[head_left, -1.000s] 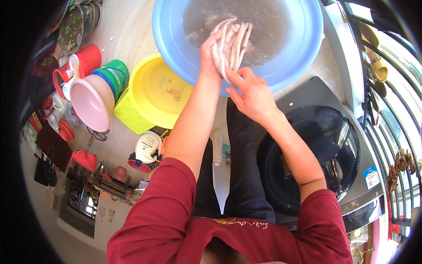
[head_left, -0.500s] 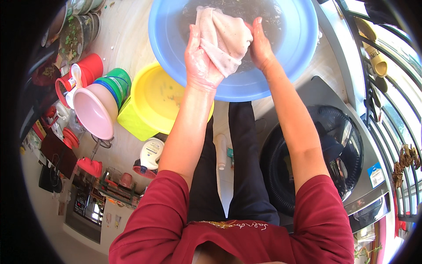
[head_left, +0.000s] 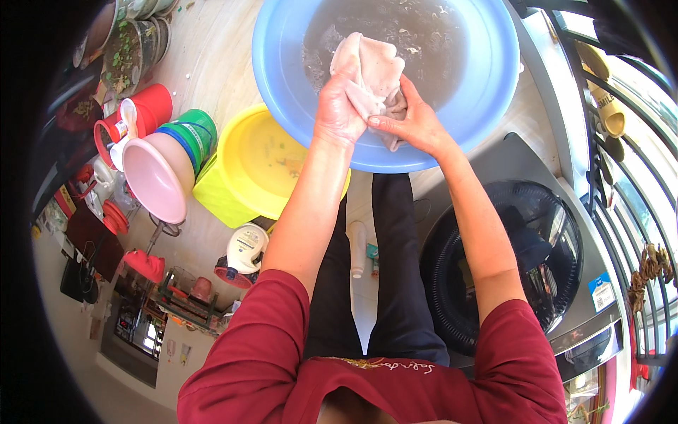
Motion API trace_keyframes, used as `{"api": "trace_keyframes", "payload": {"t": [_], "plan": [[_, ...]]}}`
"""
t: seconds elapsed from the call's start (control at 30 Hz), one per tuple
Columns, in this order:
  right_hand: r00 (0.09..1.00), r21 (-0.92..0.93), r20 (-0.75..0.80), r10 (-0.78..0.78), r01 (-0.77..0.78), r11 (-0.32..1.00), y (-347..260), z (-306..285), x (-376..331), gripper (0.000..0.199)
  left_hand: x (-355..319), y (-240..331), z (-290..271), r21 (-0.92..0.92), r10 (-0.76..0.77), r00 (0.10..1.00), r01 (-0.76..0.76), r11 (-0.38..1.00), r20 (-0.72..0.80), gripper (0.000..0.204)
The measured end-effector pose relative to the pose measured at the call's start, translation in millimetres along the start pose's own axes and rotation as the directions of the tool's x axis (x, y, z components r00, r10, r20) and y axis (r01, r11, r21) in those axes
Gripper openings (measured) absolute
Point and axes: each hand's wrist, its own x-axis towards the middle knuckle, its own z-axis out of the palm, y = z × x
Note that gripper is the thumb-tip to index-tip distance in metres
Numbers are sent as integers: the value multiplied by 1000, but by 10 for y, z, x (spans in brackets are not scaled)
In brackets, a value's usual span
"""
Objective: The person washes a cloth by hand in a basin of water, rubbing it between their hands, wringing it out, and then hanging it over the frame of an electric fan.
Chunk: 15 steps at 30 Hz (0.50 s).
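Presently, both bare hands hold the pale pink cloth (head_left: 376, 67) above the blue basin (head_left: 489, 92), over the near part of its murky water (head_left: 427, 28). Left hand (head_left: 336, 113): partly closed, cloth bunched against palm and fingers; the fingertips are largely hidden by folds, so their exact closure cannot be told. Right hand (head_left: 418, 127): thumb laid across toward the left palm, fingers curved along the cloth's right side, the lower, crumpled end caught between them. Upper end of cloth stands loosely folded beyond the left hand. Surroundings: yellow basin (head_left: 240, 152) just beside the blue one, lower left; pink basin (head_left: 150, 182) and green bucket (head_left: 200, 129) farther left; grey appliance with round black lid (head_left: 498, 283) at lower right.
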Motion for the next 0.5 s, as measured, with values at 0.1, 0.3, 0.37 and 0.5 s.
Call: {"api": "trace_keyframes", "payload": {"t": [0.1, 0.3, 0.37, 0.5], "plan": [[998, 50, -60, 14, -11, 999, 85, -62, 0, 68, 142, -35, -64, 172, 10, 970, -53, 984, 244, 44], [966, -34, -218, -138, 134, 990, 400, -47, 92, 28, 118, -249, -65, 259, 154, 988, -154, 953, 21, 44], [953, -79, -231, -195, 181, 980, 380, -42, 71, 28, 90, -288, -85, 350, 173, 980, -130, 928, -93, 31], [970, 37, -208, -124, 135, 990, 436, -29, 79, 32, 62, -255, -21, 308, 148, 970, -84, 948, -192, 40]]}}
